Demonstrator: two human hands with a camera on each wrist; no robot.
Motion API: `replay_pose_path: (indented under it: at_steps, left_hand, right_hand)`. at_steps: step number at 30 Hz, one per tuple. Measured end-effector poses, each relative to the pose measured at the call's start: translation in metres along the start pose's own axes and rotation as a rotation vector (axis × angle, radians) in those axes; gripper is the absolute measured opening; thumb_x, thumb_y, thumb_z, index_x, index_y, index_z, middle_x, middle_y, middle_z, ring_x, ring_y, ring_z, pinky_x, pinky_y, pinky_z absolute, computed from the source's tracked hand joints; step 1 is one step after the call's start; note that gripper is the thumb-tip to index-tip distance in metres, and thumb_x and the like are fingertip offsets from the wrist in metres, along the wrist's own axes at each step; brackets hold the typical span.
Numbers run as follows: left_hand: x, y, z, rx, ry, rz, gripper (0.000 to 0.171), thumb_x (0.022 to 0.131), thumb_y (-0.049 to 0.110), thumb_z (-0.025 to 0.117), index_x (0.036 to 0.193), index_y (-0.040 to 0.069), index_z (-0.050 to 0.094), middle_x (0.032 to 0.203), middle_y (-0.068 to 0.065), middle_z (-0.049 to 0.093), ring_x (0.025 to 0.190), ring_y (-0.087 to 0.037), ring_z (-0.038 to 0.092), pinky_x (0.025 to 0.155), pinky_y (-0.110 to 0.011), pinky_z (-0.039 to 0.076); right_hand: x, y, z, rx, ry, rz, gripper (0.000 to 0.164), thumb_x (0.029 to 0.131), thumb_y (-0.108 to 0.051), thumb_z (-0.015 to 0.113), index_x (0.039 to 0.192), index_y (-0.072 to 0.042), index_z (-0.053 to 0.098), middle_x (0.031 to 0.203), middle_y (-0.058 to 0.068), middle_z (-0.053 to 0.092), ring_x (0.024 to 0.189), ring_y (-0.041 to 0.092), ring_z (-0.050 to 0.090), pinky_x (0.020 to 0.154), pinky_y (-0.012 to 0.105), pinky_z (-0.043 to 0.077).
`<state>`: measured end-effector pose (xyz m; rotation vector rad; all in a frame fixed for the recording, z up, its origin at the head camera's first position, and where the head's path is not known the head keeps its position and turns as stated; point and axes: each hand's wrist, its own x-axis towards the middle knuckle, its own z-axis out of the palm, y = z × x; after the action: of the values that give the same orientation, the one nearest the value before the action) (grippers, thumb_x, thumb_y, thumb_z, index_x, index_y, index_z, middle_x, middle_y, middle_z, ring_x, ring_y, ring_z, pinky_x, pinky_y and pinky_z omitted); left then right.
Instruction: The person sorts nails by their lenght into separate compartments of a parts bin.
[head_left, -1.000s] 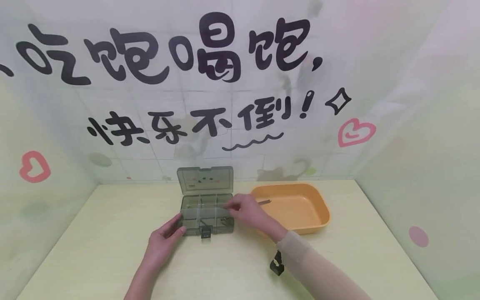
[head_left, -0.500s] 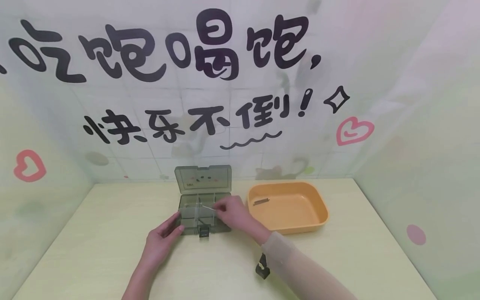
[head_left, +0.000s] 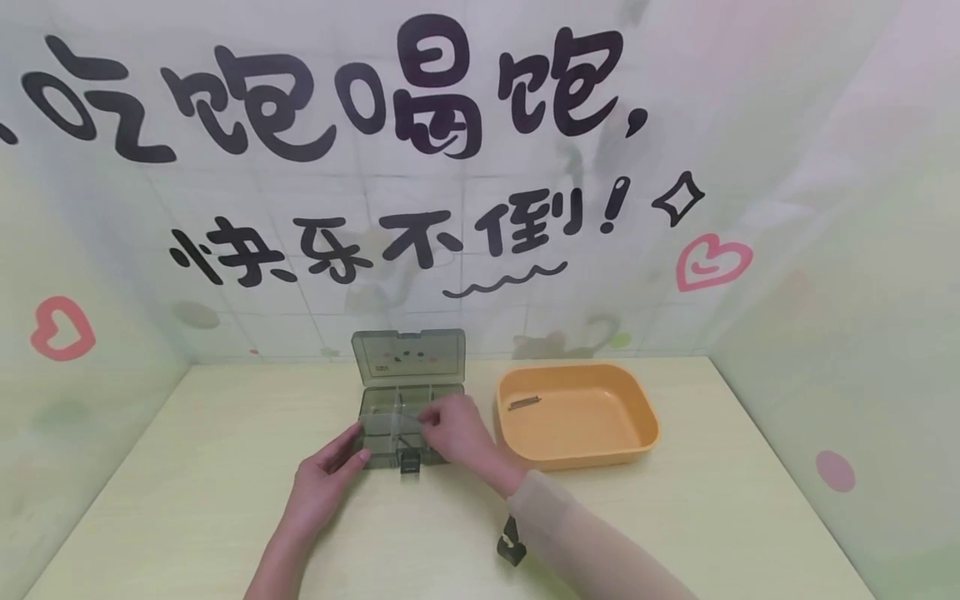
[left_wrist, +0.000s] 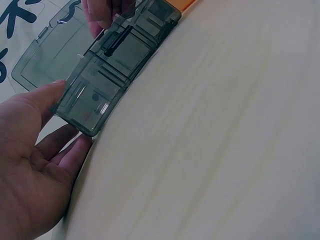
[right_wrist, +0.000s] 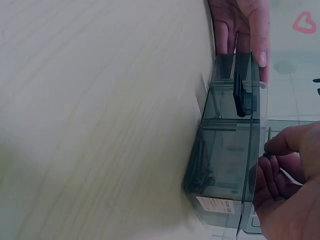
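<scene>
A smoky clear plastic box (head_left: pixel 378 450) with compartments stands on the table, its lid (head_left: pixel 411 360) raised at the back. My left hand (head_left: pixel 324 479) grips the box's left end, thumb at the upper edge and fingers against the side, as the left wrist view shows. Over the middle compartments is my right hand (head_left: pixel 467 433), pinching a thin metal rod (head_left: pixel 408 417) between thumb and forefinger. The right wrist view shows only a small dark end (right_wrist: pixel 267 155) of it at the fingertips. Dark, thin ridged pieces (right_wrist: pixel 201 165) lie in the right front compartment.
An orange tray (head_left: pixel 592 433) stands right of the box, with a few thin metal rods (head_left: pixel 524 403) at its left side. A black latch (head_left: pixel 409 462) sticks out at the box's front. A black clip (head_left: pixel 512 546) hangs by the right sleeve. A printed wall stands close behind.
My right hand has moved left from the box's right compartments to the middle ones, with the thin metal rod in its fingers. My left hand has kept its grip on the box.
</scene>
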<state>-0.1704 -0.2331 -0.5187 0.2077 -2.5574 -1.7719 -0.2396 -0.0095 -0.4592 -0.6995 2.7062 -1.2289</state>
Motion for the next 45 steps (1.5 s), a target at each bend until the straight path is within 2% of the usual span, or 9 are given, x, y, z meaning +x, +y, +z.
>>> replay_pose_path:
  at_steps: [10, 14, 19, 26, 29, 34, 37, 42, 45]
  left_hand:
    - [0.0, 0.001, 0.0, 0.006, 0.006, -0.005, 0.059, 0.102, 0.033, 0.066, 0.154, 0.012, 0.047, 0.159, -0.014, 0.041, 0.142, -0.034, 0.045, 0.113, -0.039, 0.041]
    - [0.0, 0.001, 0.0, 0.006, 0.005, -0.009, 0.06, 0.102, 0.034, 0.066, 0.155, 0.013, 0.046, 0.159, -0.013, 0.04, 0.142, -0.034, 0.044, 0.113, -0.039, 0.041]
    - [-0.001, 0.001, 0.001, 0.004, 0.002, -0.011, 0.06, 0.102, 0.034, 0.066, 0.155, 0.013, 0.046, 0.159, -0.013, 0.04, 0.143, -0.034, 0.044, 0.113, -0.039, 0.04]
    - [-0.001, 0.003, 0.001, 0.007, -0.001, -0.013, 0.06, 0.103, 0.034, 0.066, 0.155, 0.012, 0.045, 0.16, -0.013, 0.039, 0.143, -0.034, 0.043, 0.114, -0.039, 0.039]
    - [-0.001, 0.003, 0.001, 0.008, -0.004, -0.013, 0.06, 0.103, 0.033, 0.065, 0.155, 0.012, 0.045, 0.16, -0.013, 0.039, 0.143, -0.033, 0.043, 0.114, -0.039, 0.038]
    - [0.0, 0.001, 0.0, 0.009, -0.003, -0.007, 0.06, 0.103, 0.033, 0.065, 0.155, 0.011, 0.045, 0.16, -0.013, 0.04, 0.143, -0.033, 0.043, 0.114, -0.037, 0.038]
    - [0.0, 0.0, 0.0, 0.008, -0.003, -0.009, 0.06, 0.103, 0.033, 0.065, 0.155, 0.012, 0.045, 0.159, -0.013, 0.04, 0.143, -0.032, 0.043, 0.112, -0.031, 0.039]
    - [0.001, 0.0, 0.001, -0.001, -0.002, -0.012, 0.06, 0.103, 0.031, 0.066, 0.155, 0.012, 0.045, 0.158, -0.013, 0.042, 0.143, -0.032, 0.044, 0.103, -0.011, 0.039]
    - [0.001, 0.0, 0.001, -0.001, 0.0, -0.014, 0.059, 0.103, 0.03, 0.066, 0.155, 0.012, 0.046, 0.158, -0.013, 0.042, 0.142, -0.032, 0.045, 0.1, -0.007, 0.038]
  right_hand:
    - [-0.002, -0.008, 0.006, -0.069, 0.027, 0.0, 0.022, 0.087, 0.004, 0.065, 0.105, 0.001, 0.078, 0.098, 0.013, 0.077, 0.05, 0.004, 0.05, 0.048, 0.015, 0.048]
    - [-0.003, -0.009, 0.008, -0.062, 0.04, 0.002, 0.022, 0.087, 0.004, 0.065, 0.104, 0.002, 0.078, 0.096, 0.012, 0.077, 0.05, 0.004, 0.051, 0.046, 0.016, 0.047]
    - [-0.003, -0.006, 0.009, -0.049, 0.052, -0.027, 0.021, 0.087, 0.005, 0.065, 0.103, 0.002, 0.078, 0.095, 0.013, 0.077, 0.055, 0.003, 0.055, 0.052, 0.015, 0.051]
    - [-0.003, -0.001, 0.003, 0.013, 0.029, -0.033, 0.022, 0.089, 0.004, 0.065, 0.108, 0.005, 0.076, 0.098, 0.015, 0.077, 0.053, 0.004, 0.055, 0.051, 0.015, 0.052]
    - [-0.003, 0.002, 0.0, 0.024, 0.021, -0.019, 0.021, 0.091, 0.003, 0.066, 0.109, 0.004, 0.076, 0.1, 0.013, 0.077, 0.06, 0.004, 0.06, 0.056, 0.015, 0.054]
    - [-0.003, 0.008, -0.004, 0.044, 0.053, -0.035, 0.017, 0.091, 0.0, 0.069, 0.106, 0.0, 0.078, 0.099, 0.008, 0.076, 0.084, 0.012, 0.068, 0.072, 0.018, 0.057]
    - [-0.003, 0.012, -0.007, 0.07, 0.067, -0.037, 0.016, 0.092, -0.001, 0.07, 0.105, -0.001, 0.078, 0.1, 0.007, 0.075, 0.089, 0.016, 0.069, 0.077, 0.021, 0.057]
    - [-0.003, 0.019, -0.011, 0.104, 0.068, -0.045, 0.016, 0.092, -0.003, 0.071, 0.106, -0.001, 0.078, 0.102, 0.007, 0.074, 0.09, 0.016, 0.068, 0.078, 0.022, 0.057]
    - [-0.004, 0.023, -0.016, 0.125, 0.07, -0.069, 0.016, 0.092, -0.004, 0.073, 0.106, -0.002, 0.079, 0.102, 0.006, 0.075, 0.089, 0.014, 0.067, 0.077, 0.021, 0.058]
